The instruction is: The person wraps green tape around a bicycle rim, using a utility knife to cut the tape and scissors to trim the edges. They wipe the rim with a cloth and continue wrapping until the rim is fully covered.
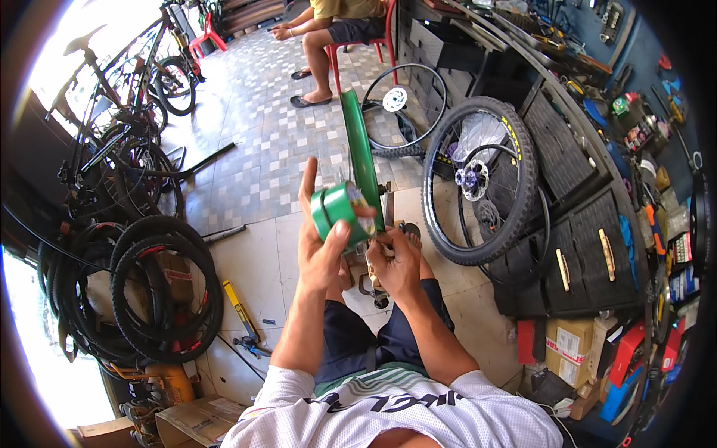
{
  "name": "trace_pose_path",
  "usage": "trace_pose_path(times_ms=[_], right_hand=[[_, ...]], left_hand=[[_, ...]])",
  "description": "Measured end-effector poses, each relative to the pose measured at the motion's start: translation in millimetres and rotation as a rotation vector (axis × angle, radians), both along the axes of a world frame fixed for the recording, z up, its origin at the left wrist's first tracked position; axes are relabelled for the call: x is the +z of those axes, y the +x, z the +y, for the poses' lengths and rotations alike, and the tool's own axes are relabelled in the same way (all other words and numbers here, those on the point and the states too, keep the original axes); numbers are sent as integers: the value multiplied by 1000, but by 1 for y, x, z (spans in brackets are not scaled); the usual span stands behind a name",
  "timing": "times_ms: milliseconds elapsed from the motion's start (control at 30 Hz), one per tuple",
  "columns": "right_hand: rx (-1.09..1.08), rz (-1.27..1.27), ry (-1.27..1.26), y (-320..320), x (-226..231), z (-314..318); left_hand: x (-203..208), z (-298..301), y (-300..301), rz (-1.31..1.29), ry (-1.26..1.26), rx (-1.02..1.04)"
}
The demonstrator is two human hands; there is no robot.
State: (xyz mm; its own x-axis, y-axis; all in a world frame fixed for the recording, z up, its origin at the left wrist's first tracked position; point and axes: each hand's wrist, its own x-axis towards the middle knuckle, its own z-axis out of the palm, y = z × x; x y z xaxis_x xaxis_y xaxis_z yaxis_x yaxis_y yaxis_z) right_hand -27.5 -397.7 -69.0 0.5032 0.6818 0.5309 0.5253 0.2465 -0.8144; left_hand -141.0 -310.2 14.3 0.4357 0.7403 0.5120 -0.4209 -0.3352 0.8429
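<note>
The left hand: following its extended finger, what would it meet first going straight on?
Probably the black sandal of the yellow-shirted seated person; before it, the left hand has a free-looking way above the grey checkered tiled floor, though depth is unclear.

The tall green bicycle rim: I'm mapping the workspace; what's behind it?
Patterned gray tiles show beyond the green rim, with a thin black white-centered wheel to its right. Anything directly behind its solid face is covered; the left hand and the glossy green roll hide more.
</note>
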Motion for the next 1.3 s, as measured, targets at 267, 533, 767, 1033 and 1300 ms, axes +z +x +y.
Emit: trace_pose_path(times_ms=[267,533,767,1033,1300], right_hand=[[16,-18,101,5,0,16],[-8,25,64,9,18,33],[-14,16,115,9,13,31],[21,38,93,8,15,31],[-43,82,15,2,18,30]], left_hand=[[55,86,49,184,-161,-156],[51,131,80,150,-33,-9],[54,131,69,84,-220,-211],[45,147,70,164,126,-80],[46,150,60,262,-187,-245]])
